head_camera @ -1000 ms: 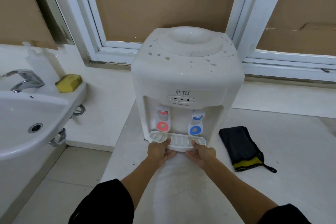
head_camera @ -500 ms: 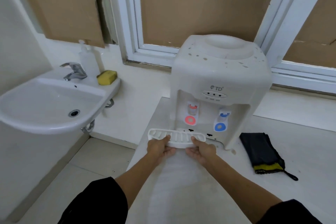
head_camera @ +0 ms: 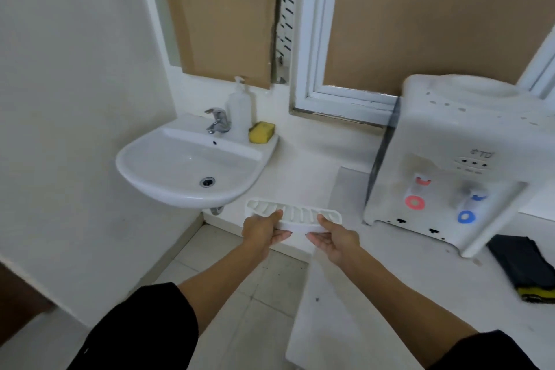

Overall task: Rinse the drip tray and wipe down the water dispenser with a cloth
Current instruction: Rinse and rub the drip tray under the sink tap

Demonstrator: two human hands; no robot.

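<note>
You hold the tray point(head_camera: 295, 215) in both hands over the floor gap between sink point(head_camera: 180, 183) and counter point(head_camera: 345, 324) — open air on every side of it. The basin lies bare; its back ledge is crowded by tap point(head_camera: 218, 121), soap bottle point(head_camera: 239, 112) and sponge point(head_camera: 262, 132). To your right the dispenser point(head_camera: 456, 159) walls off the counter — a dark cloth point(head_camera: 524, 264) lies beside it.

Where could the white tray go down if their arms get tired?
The sink bowl looks bare, and so does the counter strip in front of the water dispenser, left of the dark cloth. The sink's back edge is crowded: tap, soap bottle, yellow sponge. Both hands hold the tray.
</note>
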